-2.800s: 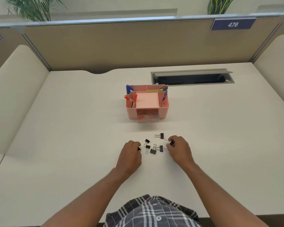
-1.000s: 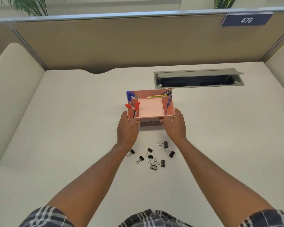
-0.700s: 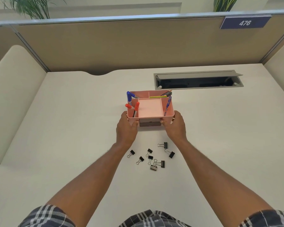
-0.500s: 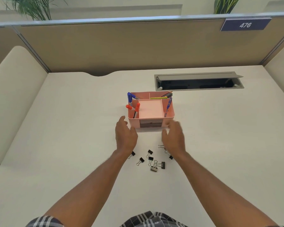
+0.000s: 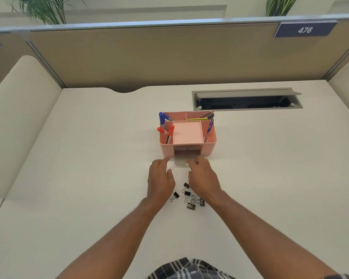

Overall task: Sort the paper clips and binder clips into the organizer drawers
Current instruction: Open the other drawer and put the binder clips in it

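A pink organizer [image 5: 187, 137] is set approx. mid-desk [image 5: 89, 168], just in front of the open grey cable tray [image 5: 248, 99]. Its side and rear compartments are filled w/ pens: a blue marker [image 5: 161, 118] at the rear left, red markers [image 5: 170, 131] in the left slot, a blue pen [image 5: 210, 127] in the right slot, and a yellow pencil [image 5: 196, 119] laid across the back. At the front centre, a clear drawer [image 5: 182, 161] is seen pulled partway out of its bay; contents can't be made out due to blur. The left hand [image 5: 160, 182] is held palm-down w/ fingers loosely extended, the fingertips just beside the drawer's left front corner; nothing is gripped by it. The right hand [image 5: 205, 178] is likewise spread and empty, its fingertips at or touching the drawer's right front edge, though contact can't be confirmed. The two hands are kept apart, w/ bare desk between them. The binder clips [image 5: 186, 195] are scattered on the desk nearer the person, between and partly under the wrists: five small black ones are visible, others may be hidden by the right hand. A plaid garment [image 5: 189, 268] is seen at the bottom edge, and a sign marked 476 [image 5: 304, 29] is fixed to the partition [image 5: 169, 57].
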